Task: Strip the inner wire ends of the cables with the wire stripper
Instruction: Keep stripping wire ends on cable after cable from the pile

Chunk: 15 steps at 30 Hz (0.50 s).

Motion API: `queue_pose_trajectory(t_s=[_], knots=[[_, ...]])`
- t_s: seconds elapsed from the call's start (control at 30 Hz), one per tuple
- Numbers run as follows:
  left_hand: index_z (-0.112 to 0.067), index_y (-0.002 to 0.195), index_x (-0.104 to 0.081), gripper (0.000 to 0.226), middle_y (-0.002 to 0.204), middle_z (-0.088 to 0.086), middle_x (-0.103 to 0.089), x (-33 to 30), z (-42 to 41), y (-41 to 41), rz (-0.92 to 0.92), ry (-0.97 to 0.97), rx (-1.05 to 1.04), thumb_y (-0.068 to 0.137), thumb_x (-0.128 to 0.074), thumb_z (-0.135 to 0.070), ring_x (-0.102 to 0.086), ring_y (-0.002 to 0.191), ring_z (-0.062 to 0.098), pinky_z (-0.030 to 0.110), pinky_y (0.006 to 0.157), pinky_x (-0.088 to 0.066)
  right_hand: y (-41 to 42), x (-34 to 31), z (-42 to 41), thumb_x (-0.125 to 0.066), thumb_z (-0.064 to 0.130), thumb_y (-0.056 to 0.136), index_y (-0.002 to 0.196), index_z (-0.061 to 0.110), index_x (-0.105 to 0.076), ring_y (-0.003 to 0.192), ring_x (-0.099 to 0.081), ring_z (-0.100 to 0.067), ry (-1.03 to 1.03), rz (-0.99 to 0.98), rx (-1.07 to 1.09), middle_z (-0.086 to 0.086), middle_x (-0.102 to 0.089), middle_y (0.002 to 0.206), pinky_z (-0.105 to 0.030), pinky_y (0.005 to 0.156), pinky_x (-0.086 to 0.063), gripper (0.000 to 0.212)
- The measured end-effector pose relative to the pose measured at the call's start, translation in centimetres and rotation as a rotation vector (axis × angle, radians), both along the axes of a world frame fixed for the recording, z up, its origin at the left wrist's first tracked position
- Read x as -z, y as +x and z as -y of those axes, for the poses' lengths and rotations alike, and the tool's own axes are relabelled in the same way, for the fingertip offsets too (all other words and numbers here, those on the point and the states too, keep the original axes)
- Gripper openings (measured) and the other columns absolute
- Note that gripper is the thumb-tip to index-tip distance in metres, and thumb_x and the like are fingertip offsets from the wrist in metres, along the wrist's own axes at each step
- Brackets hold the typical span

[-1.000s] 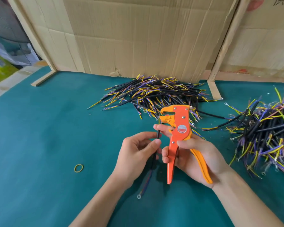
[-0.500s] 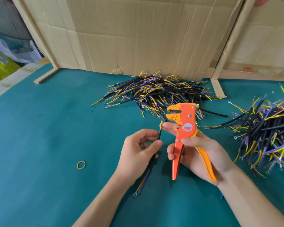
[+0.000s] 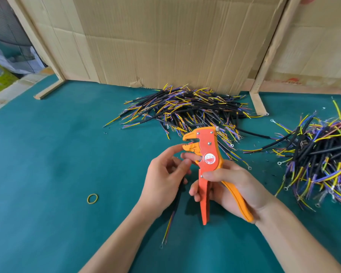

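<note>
Fingers of the right hand (image 3: 232, 186) curl round the handles of the orange wire stripper (image 3: 207, 160), held upright above the green tabletop (image 3: 47, 174) with its jaws facing left. The left hand (image 3: 163, 178) grips a black cable (image 3: 171, 217) just left of the stripper, its wire ends trailing nearward. Cable piles lie far (image 3: 189, 109) and right (image 3: 321, 154).

Left hand (image 3: 163, 174) is hiding the cable's (image 3: 170, 219) upper end; right pile (image 3: 323, 154) is running off frame edge.
</note>
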State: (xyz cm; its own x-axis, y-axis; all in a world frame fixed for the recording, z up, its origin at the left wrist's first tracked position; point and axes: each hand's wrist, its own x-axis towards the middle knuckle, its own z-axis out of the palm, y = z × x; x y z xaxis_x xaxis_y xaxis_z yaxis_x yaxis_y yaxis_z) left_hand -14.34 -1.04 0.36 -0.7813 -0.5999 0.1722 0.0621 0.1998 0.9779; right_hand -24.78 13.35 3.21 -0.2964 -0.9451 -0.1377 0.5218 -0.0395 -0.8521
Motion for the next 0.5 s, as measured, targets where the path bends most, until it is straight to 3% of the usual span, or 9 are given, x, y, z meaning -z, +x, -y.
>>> queue_pose_trajectory(t_s=[0.13, 0.3, 0.4, 0.5], knots=[[-0.032, 0.11, -0.069, 0.027, 0.069, 0.002, -0.066, -0.04, 0.3, -0.14, 0.008, 0.017, 0.035, 0.099, -0.062, -0.009, -0.059, 0.055, 0.017, 0.029, 0.061, -0.053, -0.16, 0.05, 0.1, -0.069, 0.013, 0.08, 0.134, 0.009, -0.065, 0.078, -0.064, -0.035, 0.007, 0.015, -0.006, -0.033, -0.051, 0.111, -0.041, 0.072, -0.054, 0.055], [-0.026, 0.114, -0.066, 0.022, 0.073, 0.007, -0.071, -0.2, 0.39, -0.23, -0.014, 0.087, 0.053, 0.099, -0.061, -0.009, -0.061, 0.056, 0.016, 0.027, 0.061, -0.053, -0.36, -0.01, 0.18, -0.072, 0.015, 0.076, 0.133, 0.005, -0.065, 0.076, -0.065, -0.034, -0.002, 0.033, 0.017, -0.03, -0.054, 0.124, -0.041, 0.07, -0.053, 0.058], [-0.025, 0.112, -0.065, 0.02, 0.074, 0.007, -0.072, -0.21, 0.53, -0.36, -0.011, 0.094, 0.039, 0.1, -0.06, -0.01, -0.061, 0.055, 0.016, 0.025, 0.061, -0.052, -0.6, 0.11, 0.1, -0.081, 0.016, 0.07, 0.131, 0.004, -0.066, 0.076, -0.065, -0.035, 0.002, 0.062, 0.038, -0.031, -0.048, 0.12, -0.041, 0.068, -0.053, 0.064], [-0.025, 0.111, -0.061, 0.018, 0.076, 0.008, -0.073, -0.24, 0.61, -0.36, -0.005, 0.107, 0.036, 0.1, -0.06, -0.01, -0.061, 0.056, 0.018, 0.027, 0.062, -0.052, -0.61, 0.13, 0.2, -0.076, 0.014, 0.072, 0.13, 0.004, -0.067, 0.075, -0.065, -0.035, 0.006, 0.064, 0.052, -0.031, -0.056, 0.113, -0.041, 0.067, -0.054, 0.06]])
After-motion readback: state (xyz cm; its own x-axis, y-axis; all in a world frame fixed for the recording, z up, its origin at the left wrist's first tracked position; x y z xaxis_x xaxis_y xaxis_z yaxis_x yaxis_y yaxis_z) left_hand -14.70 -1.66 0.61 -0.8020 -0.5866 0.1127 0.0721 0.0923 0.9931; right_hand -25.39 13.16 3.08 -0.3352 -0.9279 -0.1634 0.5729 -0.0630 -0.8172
